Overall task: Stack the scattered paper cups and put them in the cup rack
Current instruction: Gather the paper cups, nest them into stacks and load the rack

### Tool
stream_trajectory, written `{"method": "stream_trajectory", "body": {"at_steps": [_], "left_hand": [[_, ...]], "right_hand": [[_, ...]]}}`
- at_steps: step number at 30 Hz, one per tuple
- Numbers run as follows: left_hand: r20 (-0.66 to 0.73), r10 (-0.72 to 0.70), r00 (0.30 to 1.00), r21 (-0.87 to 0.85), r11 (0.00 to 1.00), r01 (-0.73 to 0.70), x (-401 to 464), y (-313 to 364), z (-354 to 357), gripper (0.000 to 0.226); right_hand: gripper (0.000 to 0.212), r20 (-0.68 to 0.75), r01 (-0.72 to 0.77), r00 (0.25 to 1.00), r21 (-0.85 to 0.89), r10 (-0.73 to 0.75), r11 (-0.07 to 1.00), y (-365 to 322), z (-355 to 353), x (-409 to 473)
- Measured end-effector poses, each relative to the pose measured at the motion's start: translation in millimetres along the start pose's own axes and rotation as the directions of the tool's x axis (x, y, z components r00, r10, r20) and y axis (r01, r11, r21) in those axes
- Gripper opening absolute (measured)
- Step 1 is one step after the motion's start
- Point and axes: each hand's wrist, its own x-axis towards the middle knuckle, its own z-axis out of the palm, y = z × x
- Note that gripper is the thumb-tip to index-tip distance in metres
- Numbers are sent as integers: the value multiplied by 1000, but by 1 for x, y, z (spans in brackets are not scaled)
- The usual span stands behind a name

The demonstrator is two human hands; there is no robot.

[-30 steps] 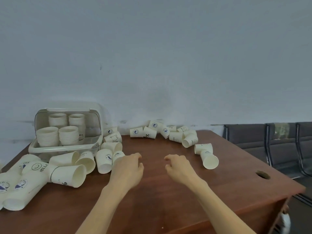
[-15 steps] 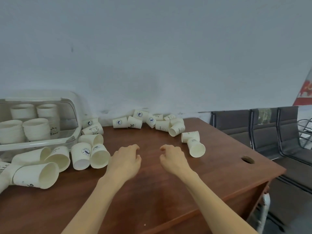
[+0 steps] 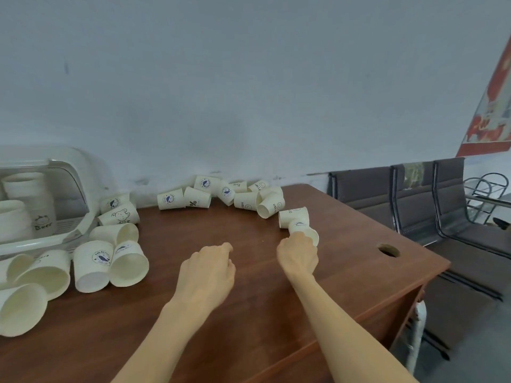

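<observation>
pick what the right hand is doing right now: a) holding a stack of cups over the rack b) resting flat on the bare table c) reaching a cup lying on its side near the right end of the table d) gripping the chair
c: the right hand has its fingers at a cup lying on its side on the table, near the right end, while the left hand holds nothing.

A brown wooden desk (image 3: 249, 313) with a round cable hole (image 3: 388, 250) near its right edge stands against a pale blue-grey wall (image 3: 249, 92). To the right, a row of dark grey waiting chairs (image 3: 414, 200) lines the wall beneath a red poster (image 3: 495, 106).
</observation>
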Motion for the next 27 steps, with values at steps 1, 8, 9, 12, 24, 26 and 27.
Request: {"method": "stream_trajectory", "body": {"at_steps": [1, 8, 9, 12, 24, 26, 27], "left_hand": [[-20, 0, 1000, 7, 1000, 0, 1, 0, 1, 31], [-59, -27, 998, -1, 1000, 27, 11, -5, 9, 29], [-61, -29, 998, 0, 1000, 29, 12, -6, 10, 29], [-59, -32, 998, -3, 999, 32, 15, -7, 12, 30], [-19, -122, 992, -36, 992, 121, 12, -27, 15, 32], [-19, -167, 986, -36, 985, 166, 9, -41, 15, 31], [-19, -192, 981, -41, 981, 191, 8, -48, 15, 30]], "right_hand": [[21, -4, -11, 1000, 1, 11, 1000, 1, 3, 6], [21, -73, -59, 995, 69, 64, 996, 0, 16, 34], [20, -83, -68, 994, 75, 74, 995, 1, 17, 37], [17, -117, -84, 989, 83, 94, 993, 3, 21, 44], [20, -193, 153, 971, 64, -138, 986, -16, 42, 19], [22, -195, 235, 957, 93, -214, 968, -32, 51, 2], [22, -197, 273, 948, 108, -248, 956, -42, 55, -7]]}}
